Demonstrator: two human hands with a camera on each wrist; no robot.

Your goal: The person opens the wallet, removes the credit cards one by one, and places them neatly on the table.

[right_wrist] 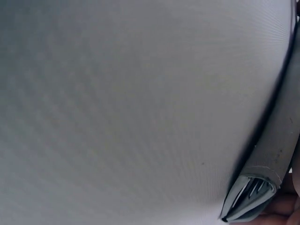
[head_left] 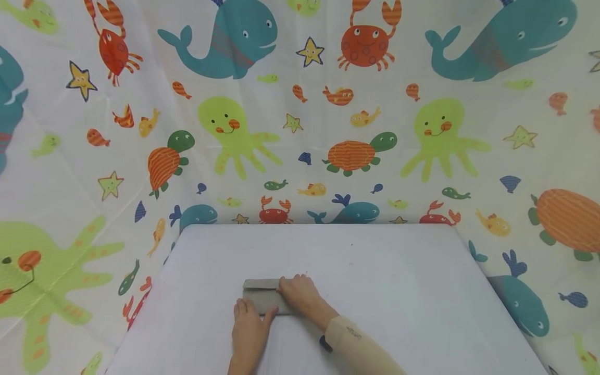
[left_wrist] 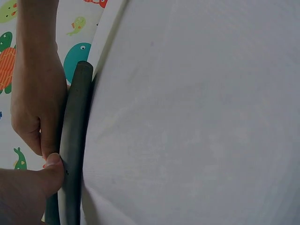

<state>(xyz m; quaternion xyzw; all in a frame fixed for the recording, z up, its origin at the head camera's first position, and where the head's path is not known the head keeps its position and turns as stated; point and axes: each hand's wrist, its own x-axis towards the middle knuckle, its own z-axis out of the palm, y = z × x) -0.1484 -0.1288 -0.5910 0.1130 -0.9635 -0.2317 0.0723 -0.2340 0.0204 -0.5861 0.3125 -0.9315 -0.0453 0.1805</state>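
A flat grey folded pouch-like case [head_left: 262, 298] lies on the white table, with a raised flap strip [head_left: 260, 284] along its far edge. My left hand [head_left: 250, 329] holds its near left corner, the thumb [left_wrist: 54, 161] against the near edge and the fingers at the left end. My right hand [head_left: 300, 294] grips the case's right part, fingers at the far edge, and covers that end in the head view. In the right wrist view the case's end [right_wrist: 253, 197] gapes, with folded layers inside; some fingers show beside it, partly cut off.
The white table [head_left: 398, 291] spreads around the case. Behind it and at the sides hangs a curtain [head_left: 309, 114] printed with sea animals. A dark band [head_left: 325, 344] shows at the right wrist beside a beige sleeve [head_left: 361, 346].
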